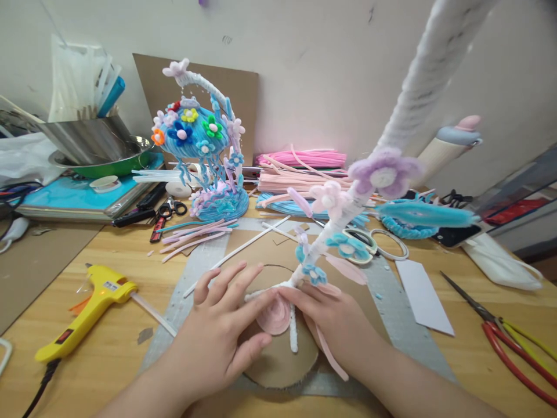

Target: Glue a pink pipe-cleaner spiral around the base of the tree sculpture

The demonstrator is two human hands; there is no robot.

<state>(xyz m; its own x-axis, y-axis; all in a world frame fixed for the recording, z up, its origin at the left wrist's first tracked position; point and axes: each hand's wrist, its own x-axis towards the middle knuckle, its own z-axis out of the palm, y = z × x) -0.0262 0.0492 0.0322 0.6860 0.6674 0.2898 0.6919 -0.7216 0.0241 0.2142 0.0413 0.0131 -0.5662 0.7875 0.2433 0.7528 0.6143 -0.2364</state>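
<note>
Left hand (217, 325): fingers extended and spread, palm down, not closed on anything; index fingertip rests on the pink coil (273, 318). Right hand (333, 307): thumb tip at the coil's far edge, beside the foot of the white stem (333, 226). Its other fingers are bent and partly hidden behind the stem, so cannot tell whether they grasp it.

Coil position: between the hands, over the cardboard disc (282, 371), just left of the stem's near leg. 2 wrapped legs visible at the stem base, 1 pointing left and 1 pointing near. Stem leans to the far right. Attached along it: a purple flower (385, 174), a pale pink flower (328, 199) and 2 blue flowers (348, 247). A pale pink strip (331, 355) extends near from beneath the right hand.

Surroundings: grey mat (211, 255) around the work area. Yellow glue gun (87, 313) at left, with a glue stick projecting from its rear. At right, a white card (424, 296), then scissors (495, 324) with red and yellow handles. Far left, a blue flower-covered model (191, 139); far centre, bundled pink stems (300, 158).
</note>
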